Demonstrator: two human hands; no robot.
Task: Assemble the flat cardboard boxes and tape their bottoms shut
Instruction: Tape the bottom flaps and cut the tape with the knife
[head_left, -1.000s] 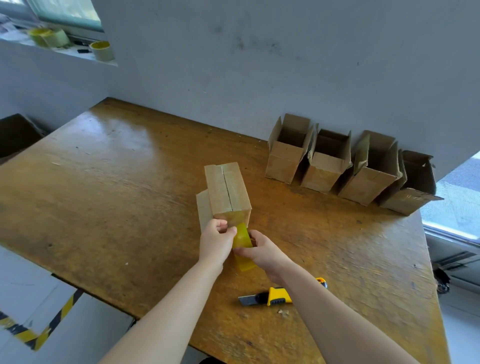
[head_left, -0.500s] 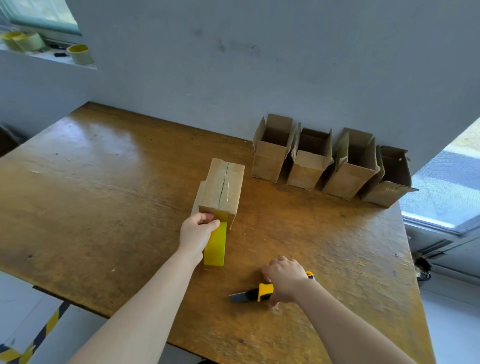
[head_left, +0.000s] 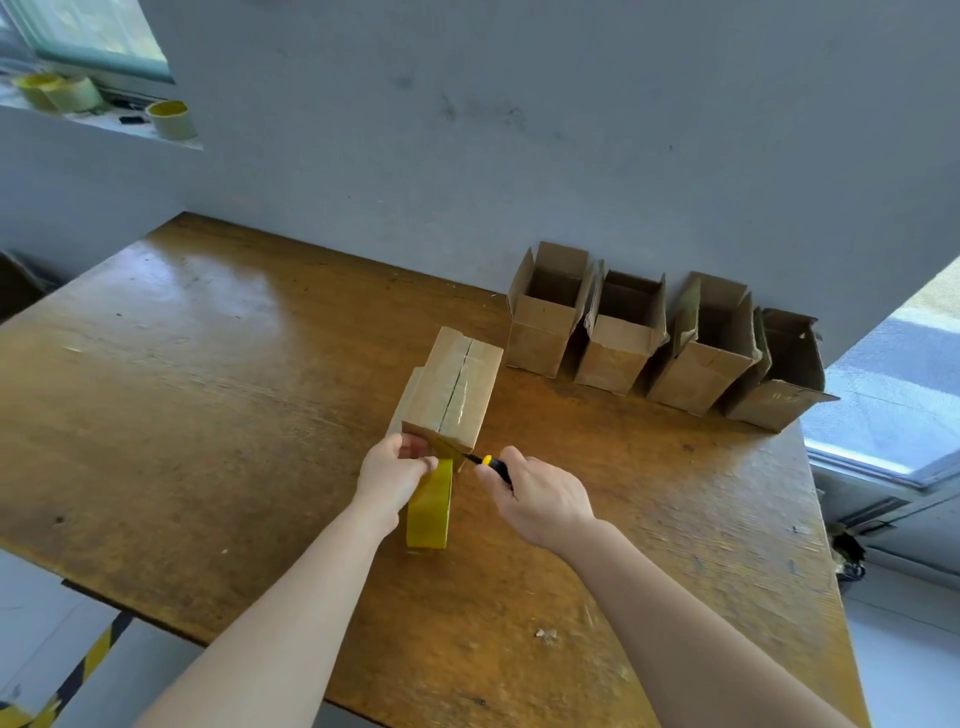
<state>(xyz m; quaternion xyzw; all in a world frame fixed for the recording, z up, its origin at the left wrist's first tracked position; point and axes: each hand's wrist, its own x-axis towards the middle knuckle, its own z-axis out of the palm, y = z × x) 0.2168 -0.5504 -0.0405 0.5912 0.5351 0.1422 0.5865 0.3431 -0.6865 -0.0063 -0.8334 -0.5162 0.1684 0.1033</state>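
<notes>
Cardboard box (head_left: 454, 392), unlabelled, sits bottom-up; left hand (head_left: 392, 475) pinches its near edge above the tape roll (head_left: 430, 506), right hand (head_left: 535, 496) at three o'clock grips a utility knife (head_left: 485, 461).

Left hand (head_left: 390, 477) pinching, right hand (head_left: 537, 494) fisted, forearms extended.

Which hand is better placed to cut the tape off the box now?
Right. The right hand holds the yellow-handled utility knife beside the strip from the yellow tape roll; the left hand pins the upturned cardboard box.
</notes>
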